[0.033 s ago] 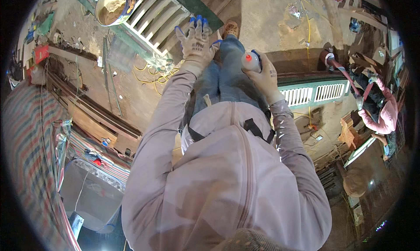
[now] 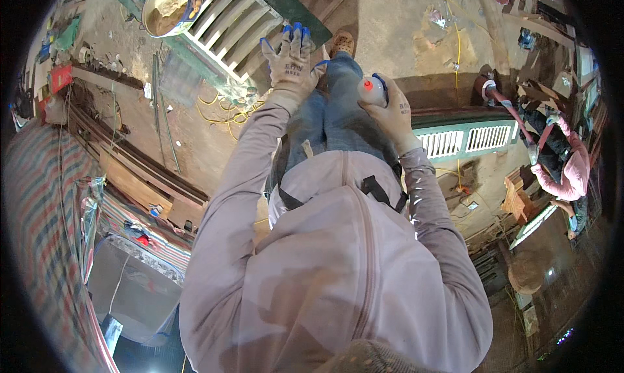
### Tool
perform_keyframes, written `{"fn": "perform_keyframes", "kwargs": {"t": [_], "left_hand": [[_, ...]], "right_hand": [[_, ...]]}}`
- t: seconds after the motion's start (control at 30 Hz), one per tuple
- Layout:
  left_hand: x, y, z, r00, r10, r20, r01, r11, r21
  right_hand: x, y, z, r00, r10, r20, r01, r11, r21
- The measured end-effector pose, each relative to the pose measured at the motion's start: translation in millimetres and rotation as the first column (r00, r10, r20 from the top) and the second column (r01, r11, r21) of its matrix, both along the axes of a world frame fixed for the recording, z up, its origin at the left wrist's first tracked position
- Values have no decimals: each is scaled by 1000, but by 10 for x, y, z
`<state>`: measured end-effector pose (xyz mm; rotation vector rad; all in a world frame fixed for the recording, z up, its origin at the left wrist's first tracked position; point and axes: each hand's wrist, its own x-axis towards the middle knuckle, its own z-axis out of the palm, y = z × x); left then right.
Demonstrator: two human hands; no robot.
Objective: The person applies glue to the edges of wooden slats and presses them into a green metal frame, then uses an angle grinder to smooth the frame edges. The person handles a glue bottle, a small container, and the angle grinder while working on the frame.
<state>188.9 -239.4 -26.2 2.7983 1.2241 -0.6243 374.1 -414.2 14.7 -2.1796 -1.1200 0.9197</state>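
Observation:
My left hand (image 2: 292, 67), in a pale work glove with blue fingertips, is spread open by the dark green edge of a panel with white slats (image 2: 242, 23). Whether it presses on that edge or hovers just over it, I cannot tell. In my right hand (image 2: 394, 115), gloved alike, is a whitish squeeze bottle (image 2: 372, 92) with a red tip. The fingers wrap round its right side, and the bottle is over my right leg. Part of its body is hidden by the glove.
A bucket (image 2: 160, 28) with pale material inside stands on the slatted panel. Yellow cable (image 2: 227, 117) lies loose beside it. Another green-framed slatted panel (image 2: 468, 139) is at right, near a person in pink (image 2: 575, 168). Long boards (image 2: 130, 145) and striped sheeting (image 2: 45, 236) lie left.

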Motion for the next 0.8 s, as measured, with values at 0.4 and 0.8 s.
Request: {"fn": "perform_keyframes", "kwargs": {"t": [0.4,0.8], "left_hand": [[-176,90,-53,958,-221,-182,235,970,57],[-263,96,-57,978,-204,-53,205,979,11]], "right_hand": [[5,164,-62,999,43,-16,-42,998,53],[-23,256,-101,995,96,1,-95,983,156]]}}
